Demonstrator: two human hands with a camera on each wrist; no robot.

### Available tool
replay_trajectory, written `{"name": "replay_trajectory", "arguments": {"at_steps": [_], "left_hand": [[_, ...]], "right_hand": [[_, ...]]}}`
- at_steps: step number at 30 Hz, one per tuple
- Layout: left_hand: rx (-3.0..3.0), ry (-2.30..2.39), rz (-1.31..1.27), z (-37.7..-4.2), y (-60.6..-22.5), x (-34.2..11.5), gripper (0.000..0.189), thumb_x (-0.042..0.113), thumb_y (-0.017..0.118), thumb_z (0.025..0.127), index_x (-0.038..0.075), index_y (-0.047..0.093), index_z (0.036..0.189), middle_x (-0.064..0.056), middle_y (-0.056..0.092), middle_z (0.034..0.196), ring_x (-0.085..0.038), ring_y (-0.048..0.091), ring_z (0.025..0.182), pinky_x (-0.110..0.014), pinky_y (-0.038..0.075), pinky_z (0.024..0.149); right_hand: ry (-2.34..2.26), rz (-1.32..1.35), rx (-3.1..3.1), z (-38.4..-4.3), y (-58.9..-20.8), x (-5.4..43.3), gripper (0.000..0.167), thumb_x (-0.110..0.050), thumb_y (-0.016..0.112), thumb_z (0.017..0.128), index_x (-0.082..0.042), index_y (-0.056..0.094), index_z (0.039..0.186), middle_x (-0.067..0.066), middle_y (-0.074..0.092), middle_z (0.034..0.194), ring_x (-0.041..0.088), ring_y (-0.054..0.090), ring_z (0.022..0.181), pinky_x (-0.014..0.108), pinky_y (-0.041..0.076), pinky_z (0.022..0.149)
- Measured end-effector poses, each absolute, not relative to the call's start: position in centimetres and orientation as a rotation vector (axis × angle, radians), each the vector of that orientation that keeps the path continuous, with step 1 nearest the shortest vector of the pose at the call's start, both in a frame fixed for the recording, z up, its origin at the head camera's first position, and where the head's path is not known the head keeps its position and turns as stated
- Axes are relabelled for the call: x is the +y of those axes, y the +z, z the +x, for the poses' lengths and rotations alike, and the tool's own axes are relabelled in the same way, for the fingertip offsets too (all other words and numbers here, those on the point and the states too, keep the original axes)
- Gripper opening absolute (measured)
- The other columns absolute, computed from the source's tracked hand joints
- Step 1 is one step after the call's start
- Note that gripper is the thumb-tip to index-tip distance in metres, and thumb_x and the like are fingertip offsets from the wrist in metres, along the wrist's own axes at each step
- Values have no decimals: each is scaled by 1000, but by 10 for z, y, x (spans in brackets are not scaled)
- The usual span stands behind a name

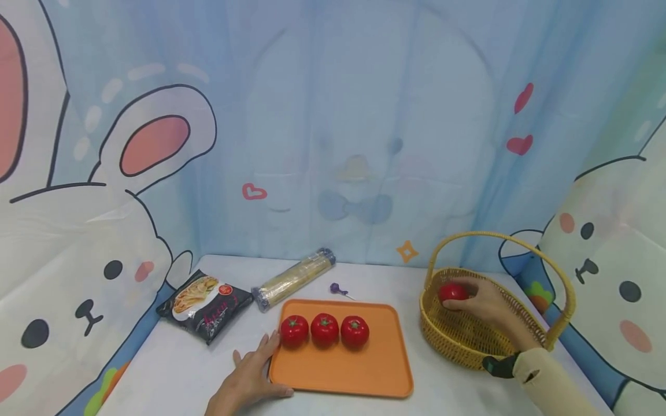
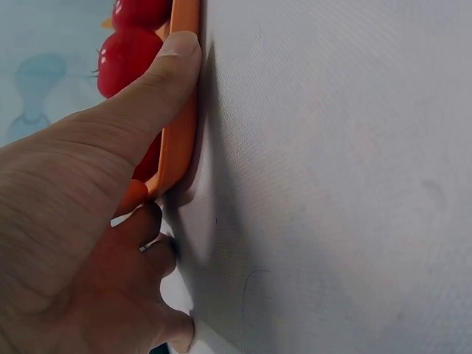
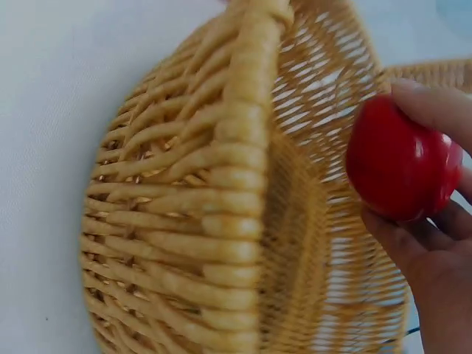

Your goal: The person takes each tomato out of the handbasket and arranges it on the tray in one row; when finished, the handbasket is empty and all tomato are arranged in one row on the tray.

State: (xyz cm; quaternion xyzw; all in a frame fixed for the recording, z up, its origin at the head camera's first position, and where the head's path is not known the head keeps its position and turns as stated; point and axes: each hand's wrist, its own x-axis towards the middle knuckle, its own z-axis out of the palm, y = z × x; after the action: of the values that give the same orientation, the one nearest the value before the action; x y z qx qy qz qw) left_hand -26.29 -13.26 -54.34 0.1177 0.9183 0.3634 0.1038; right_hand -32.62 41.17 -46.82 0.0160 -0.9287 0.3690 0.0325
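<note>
Three red tomatoes (image 1: 325, 330) sit in a row on the orange tray (image 1: 343, 370), near its upper left. My left hand (image 1: 248, 370) rests at the tray's left corner, its fingers spread along the edge; in the left wrist view the thumb (image 2: 166, 81) lies against the tray's rim. My right hand (image 1: 481, 297) reaches inside the wicker basket (image 1: 442, 341) under its arched handle, gripping another red tomato (image 3: 402, 158) between thumb and fingers. That tomato is held within the basket's opening, by the left part of its far wall in the head view.
A black snack packet (image 1: 205, 305) lies on the left of the white table. Behind the tray are a long pack of dry noodles (image 1: 295, 278) and a small purple lollipop (image 1: 338, 289). A printed blue curtain (image 1: 354, 144) closes off the back.
</note>
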Motion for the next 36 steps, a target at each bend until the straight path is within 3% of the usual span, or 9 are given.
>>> {"name": "replay_trajectory", "arguments": {"at_steps": [9, 13, 18, 25, 36], "left_hand": [[2705, 1064, 331, -262, -542, -132, 124, 38, 104, 65, 10, 39, 167, -27, 34, 171, -61, 34, 152, -87, -8, 117], [2705, 1069, 331, -262, -541, -133, 124, 37, 104, 65, 9, 40, 167, -26, 34, 171, -60, 32, 153, -87, -8, 117], [2702, 1082, 344, -261, -540, -133, 124, 37, 104, 65, 8, 39, 167, -27, 34, 171, -59, 32, 154, -87, -8, 117], [2704, 1077, 344, -261, -540, -133, 124, 38, 104, 66, 9, 39, 167, -27, 35, 171, -58, 33, 154, -88, -7, 117], [2706, 1066, 342, -262, -542, -133, 123, 38, 104, 66, 10, 40, 167, -26, 36, 170, -57, 33, 154, -88, -6, 116]], "right_hand": [[1145, 397, -2826, -301, -437, 383, 64, -23, 88, 91, 5, 63, 143, 24, 69, 132, 38, 71, 114, 26, 64, 78], [1147, 529, -2816, -292, -428, 362, 59, -21, 89, 89, 4, 66, 138, 19, 72, 127, 31, 72, 109, 26, 64, 80], [1127, 633, -2801, -286, -432, 335, 59, -22, 90, 86, 1, 68, 136, 18, 71, 127, 33, 71, 111, 34, 67, 84], [1152, 574, -2811, -283, -449, 300, 53, -30, 93, 82, -8, 73, 127, 8, 68, 121, 26, 66, 108, 30, 65, 82], [1165, 323, -2788, -286, -486, 268, 59, -28, 99, 78, 0, 71, 122, 10, 75, 112, 23, 73, 95, 31, 67, 76]]}}
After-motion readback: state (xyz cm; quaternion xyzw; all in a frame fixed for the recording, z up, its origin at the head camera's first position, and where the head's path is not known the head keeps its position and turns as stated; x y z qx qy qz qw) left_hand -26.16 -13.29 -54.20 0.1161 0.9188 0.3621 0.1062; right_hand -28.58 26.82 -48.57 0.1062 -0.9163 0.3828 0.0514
